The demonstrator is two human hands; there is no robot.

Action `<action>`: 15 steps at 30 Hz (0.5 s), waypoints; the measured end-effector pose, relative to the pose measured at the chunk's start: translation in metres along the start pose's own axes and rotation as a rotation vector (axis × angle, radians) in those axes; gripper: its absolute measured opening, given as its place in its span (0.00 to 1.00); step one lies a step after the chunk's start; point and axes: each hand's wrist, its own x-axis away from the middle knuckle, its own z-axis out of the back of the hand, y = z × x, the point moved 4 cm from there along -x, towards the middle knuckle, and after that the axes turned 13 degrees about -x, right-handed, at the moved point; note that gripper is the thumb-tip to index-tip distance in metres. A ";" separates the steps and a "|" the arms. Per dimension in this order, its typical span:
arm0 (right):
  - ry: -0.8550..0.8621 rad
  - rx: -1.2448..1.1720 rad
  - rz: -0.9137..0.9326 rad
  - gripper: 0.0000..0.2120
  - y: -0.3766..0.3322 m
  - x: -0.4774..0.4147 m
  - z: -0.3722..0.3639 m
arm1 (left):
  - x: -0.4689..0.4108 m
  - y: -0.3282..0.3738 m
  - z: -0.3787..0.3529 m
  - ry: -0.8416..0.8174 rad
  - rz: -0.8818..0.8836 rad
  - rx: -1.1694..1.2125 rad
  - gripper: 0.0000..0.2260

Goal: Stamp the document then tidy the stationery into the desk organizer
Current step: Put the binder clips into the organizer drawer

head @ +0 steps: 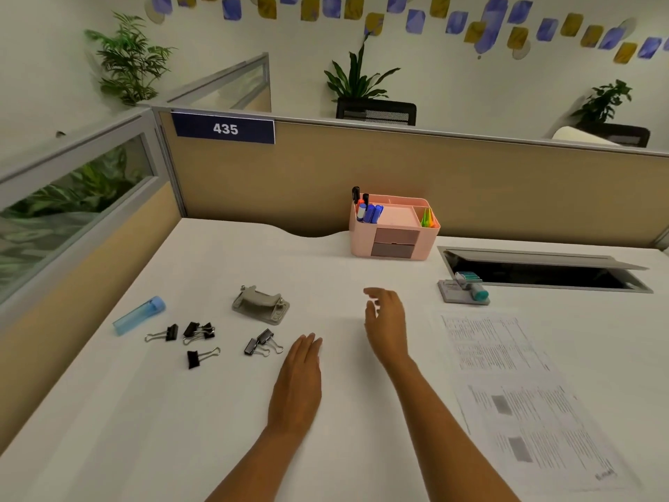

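Head view, left hand [302,360]: flat, palm down, fingers straight and together, empty, just right of the nearest binder clips.
Head view, right hand [385,317]: raised over bare desk, fingers loosely spread and curled, holding nothing.
Stamp [470,284]: teal and white, resting on a grey ink pad [461,295], well right of both hands, just beyond the document's far edge.
Document [521,389]: printed sheets flat on the desk [344,411] at right; no stamp mark discernible, print too blurred to be sure.
Desk organizer [394,230]: pink, at the back against the partition, already holding markers and bright highlighters; two small drawers closed.
Loose stationery: black binder clips [197,331] scattered at left, grey hole punch [260,305] beyond them, blue translucent tube [139,315] farthest left.
Done: apparently nothing; stamp untouched on its pad.
Left: probably everything, meaning stamping the sheet, then carrying clips, punch, tube and stamp to the organizer.
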 end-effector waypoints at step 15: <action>-0.556 0.267 0.124 0.25 -0.063 0.086 -0.115 | 0.024 -0.121 0.080 0.171 0.284 -0.144 0.19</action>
